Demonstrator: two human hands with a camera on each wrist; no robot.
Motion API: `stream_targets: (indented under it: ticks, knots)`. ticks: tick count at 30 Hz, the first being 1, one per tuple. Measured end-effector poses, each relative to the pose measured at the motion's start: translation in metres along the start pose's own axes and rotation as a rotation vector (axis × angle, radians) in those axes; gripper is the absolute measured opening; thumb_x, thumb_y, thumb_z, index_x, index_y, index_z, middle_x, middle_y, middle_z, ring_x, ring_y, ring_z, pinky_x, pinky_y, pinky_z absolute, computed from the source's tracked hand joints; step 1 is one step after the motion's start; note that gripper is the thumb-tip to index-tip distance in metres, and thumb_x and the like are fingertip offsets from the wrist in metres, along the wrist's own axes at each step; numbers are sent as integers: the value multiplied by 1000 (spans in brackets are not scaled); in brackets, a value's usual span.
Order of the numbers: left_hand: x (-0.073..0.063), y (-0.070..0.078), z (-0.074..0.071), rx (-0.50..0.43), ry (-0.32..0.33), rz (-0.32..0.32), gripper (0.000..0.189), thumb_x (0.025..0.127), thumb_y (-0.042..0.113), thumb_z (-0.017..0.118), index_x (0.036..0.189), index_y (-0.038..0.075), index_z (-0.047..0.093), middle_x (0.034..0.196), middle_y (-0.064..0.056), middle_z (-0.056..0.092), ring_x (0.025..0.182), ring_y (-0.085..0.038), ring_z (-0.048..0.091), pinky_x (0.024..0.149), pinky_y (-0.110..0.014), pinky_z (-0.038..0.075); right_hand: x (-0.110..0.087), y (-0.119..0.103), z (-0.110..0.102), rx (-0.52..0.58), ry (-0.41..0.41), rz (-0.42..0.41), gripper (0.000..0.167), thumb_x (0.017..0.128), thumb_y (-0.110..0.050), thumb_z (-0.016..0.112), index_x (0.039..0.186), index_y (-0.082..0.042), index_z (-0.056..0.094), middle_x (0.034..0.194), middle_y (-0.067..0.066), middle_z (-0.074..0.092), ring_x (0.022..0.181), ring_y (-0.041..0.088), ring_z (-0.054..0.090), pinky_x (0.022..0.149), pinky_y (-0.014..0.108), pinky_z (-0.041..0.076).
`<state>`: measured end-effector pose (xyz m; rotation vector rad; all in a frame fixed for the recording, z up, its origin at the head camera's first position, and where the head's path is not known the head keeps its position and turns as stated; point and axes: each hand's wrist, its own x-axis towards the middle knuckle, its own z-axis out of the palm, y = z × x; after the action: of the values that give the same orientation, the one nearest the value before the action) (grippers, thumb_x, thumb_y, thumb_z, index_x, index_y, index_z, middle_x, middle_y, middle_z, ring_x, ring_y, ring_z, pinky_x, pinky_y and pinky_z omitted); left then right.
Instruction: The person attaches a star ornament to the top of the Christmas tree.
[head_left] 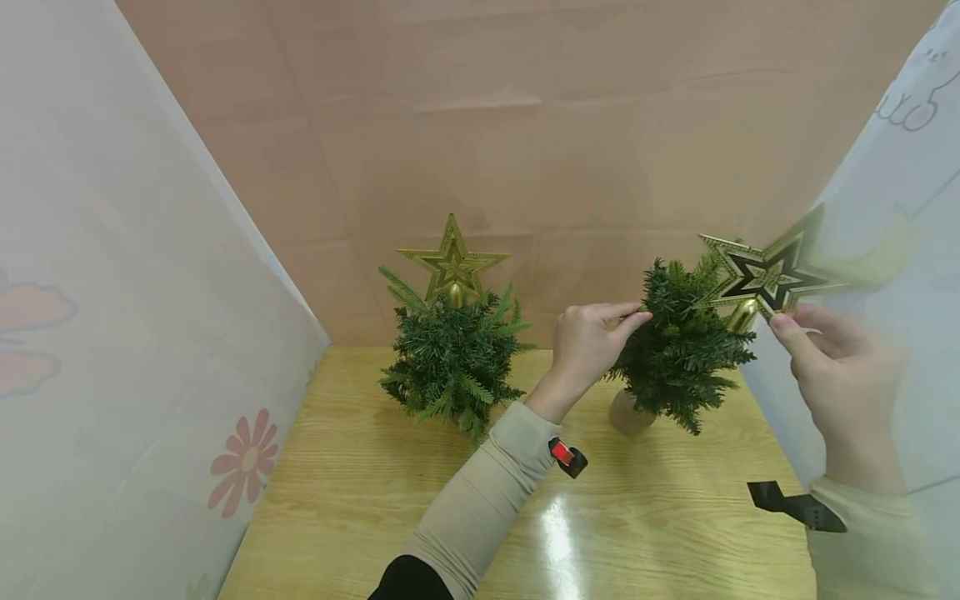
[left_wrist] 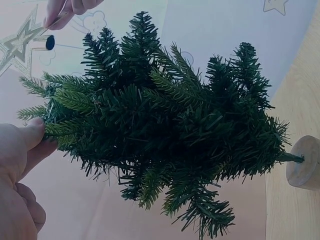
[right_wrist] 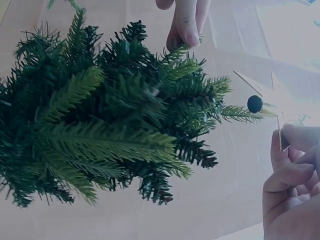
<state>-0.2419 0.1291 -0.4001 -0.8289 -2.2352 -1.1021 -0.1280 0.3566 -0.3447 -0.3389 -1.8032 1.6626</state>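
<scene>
On the right of the table, a small artificial Christmas tree (head_left: pixel 671 358) leans on its round wooden base (head_left: pixel 632 415). My left hand (head_left: pixel 592 342) pinches a branch tip near its top between thumb and finger; the left wrist view shows this pinch up close. The right hand (head_left: pixel 847 375) holds a gold star tree topper (head_left: pixel 768 279) by one lower point, just right of the treetop. In the right wrist view, the topper's dark socket opening (right_wrist: pixel 255 104) faces the top branches and stands apart from them.
A second small tree (head_left: pixel 453 358) stands to the left, with a gold star (head_left: pixel 453 262) on its top. Both rest on a wooden table (head_left: pixel 337 492). A brown backdrop (head_left: pixel 480 125) rises behind, and pale printed sheets (head_left: pixel 150 292) flank the sides.
</scene>
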Motion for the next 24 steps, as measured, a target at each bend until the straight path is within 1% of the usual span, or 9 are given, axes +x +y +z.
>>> stream_targets:
  ticks: [4, 7, 9, 15, 16, 20, 22, 24]
  knots:
    - [0, 0, 0, 8, 4, 9, 29, 100, 44, 70, 115, 23, 83, 105, 7, 79, 35, -1, 12, 38, -17, 17, 5, -4, 0, 89, -2, -2, 12, 85, 5, 83, 96, 4, 79, 79, -1, 75, 46, 7, 54, 43, 17, 38]
    - [0, 0, 0, 13, 6, 12, 29, 99, 44, 71, 114, 23, 83, 104, 7, 79, 35, -1, 12, 38, -16, 18, 9, -6, -1, 114, -13, -4, 12, 85, 7, 81, 96, 4, 79, 81, 0, 76, 45, 7, 52, 44, 17, 39]
    - [1, 1, -1, 16, 9, 13, 28, 99, 43, 71, 114, 23, 83, 103, 7, 79, 35, -1, 12, 38, -16, 18, 12, -7, -1, 133, -16, -13, 11, 85, 9, 81, 96, 5, 79, 80, 1, 75, 43, 9, 49, 44, 17, 38]
    - [1, 1, 0, 22, 14, 15, 27, 98, 43, 72, 113, 23, 83, 103, 8, 79, 36, -1, 12, 39, -16, 17, 19, -11, -2, 109, -7, 4, 10, 86, 5, 82, 95, 0, 80, 70, -1, 72, 41, 9, 47, 43, 17, 38]
    - [1, 1, 0, 21, 14, 15, 27, 98, 43, 72, 113, 23, 83, 103, 8, 79, 36, -1, 12, 39, -16, 17, 20, -12, -2, 103, -8, 8, 10, 86, 4, 82, 95, -1, 80, 71, -1, 72, 42, 8, 47, 43, 17, 38]
    - [0, 2, 0, 22, 12, 11, 27, 98, 43, 72, 113, 23, 83, 102, 8, 79, 36, -1, 12, 39, -16, 18, 24, -18, 0, 113, -9, -4, 10, 86, 3, 83, 94, 0, 79, 73, -1, 72, 43, 8, 47, 43, 17, 37]
    - [0, 2, 0, 21, 9, 7, 28, 98, 44, 72, 114, 24, 83, 103, 8, 79, 36, -1, 13, 39, -16, 18, 26, -20, 2, 137, -13, -28, 10, 85, 5, 82, 94, 3, 79, 76, 0, 73, 44, 9, 47, 43, 17, 37]
    - [0, 2, 0, 19, 8, 5, 28, 98, 44, 72, 114, 24, 83, 103, 8, 79, 36, -2, 12, 39, -16, 18, 29, -22, 3, 125, -18, -42, 10, 86, 5, 81, 95, 3, 79, 78, -1, 73, 47, 9, 48, 44, 16, 37]
